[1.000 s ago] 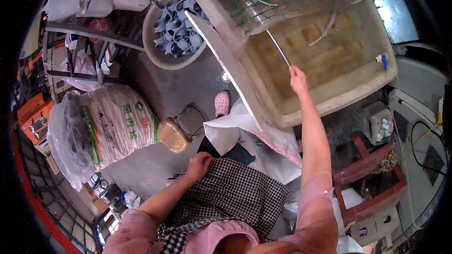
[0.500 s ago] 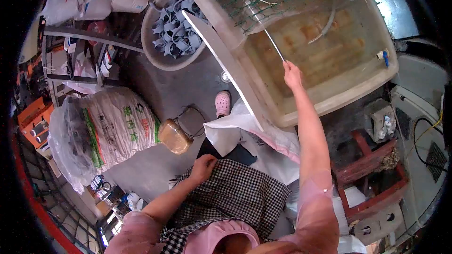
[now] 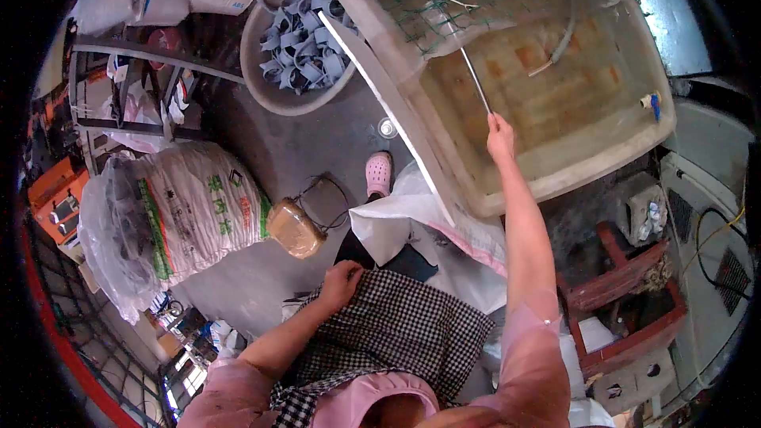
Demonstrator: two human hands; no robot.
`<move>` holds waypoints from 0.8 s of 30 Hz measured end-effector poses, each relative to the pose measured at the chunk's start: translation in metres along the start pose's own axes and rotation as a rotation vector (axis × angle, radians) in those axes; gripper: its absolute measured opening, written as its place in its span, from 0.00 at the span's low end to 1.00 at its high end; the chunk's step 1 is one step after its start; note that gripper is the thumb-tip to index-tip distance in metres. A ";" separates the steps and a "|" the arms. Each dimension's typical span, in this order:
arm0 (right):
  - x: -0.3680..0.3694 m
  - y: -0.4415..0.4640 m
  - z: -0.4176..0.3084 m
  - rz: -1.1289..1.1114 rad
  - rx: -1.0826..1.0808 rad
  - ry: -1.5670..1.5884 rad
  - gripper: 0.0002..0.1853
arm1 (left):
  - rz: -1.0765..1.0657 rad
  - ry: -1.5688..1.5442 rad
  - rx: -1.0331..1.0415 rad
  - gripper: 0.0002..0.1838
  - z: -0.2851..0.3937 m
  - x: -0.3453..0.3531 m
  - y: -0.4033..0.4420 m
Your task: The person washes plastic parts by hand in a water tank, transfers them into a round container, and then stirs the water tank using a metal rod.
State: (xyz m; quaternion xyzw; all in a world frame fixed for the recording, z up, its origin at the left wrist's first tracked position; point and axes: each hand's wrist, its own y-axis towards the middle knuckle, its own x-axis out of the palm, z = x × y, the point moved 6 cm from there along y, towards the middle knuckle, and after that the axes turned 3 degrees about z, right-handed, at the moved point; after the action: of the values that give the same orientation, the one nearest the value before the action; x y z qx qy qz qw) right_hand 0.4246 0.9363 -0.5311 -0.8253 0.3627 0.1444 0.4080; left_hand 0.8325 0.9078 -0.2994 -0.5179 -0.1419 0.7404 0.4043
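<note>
My right hand is closed around the near end of a thin metal rod, over the near side of a large beige tub. The rod slants away under a green mesh, where its far end is hard to make out. Cloudy, brown-stained water fills the tub, and a pale hose dips into it. My left hand rests with curled fingers at the edge of a black-and-white checked apron; whether it grips anything is hidden.
A round tub of grey strap-like pieces stands beyond a white board. On the left are a bulging printed sack and a brown taped bundle. A red frame stands at right. White sacking lies before me.
The whole view has shifted slightly, so the tub and my right hand sit a little further right. The rod is still in my right hand; the left stays at the apron.
</note>
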 end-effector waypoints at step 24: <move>0.005 0.000 0.021 0.085 -0.099 0.011 0.22 | -0.061 -0.035 -0.099 0.06 -0.002 -0.013 0.005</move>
State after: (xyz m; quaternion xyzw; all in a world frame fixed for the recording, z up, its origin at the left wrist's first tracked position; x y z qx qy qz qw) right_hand 0.4292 0.9505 -0.5466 -0.8292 0.3921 0.1747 0.3581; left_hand 0.8339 0.8949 -0.2947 -0.5195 -0.2011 0.7289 0.3980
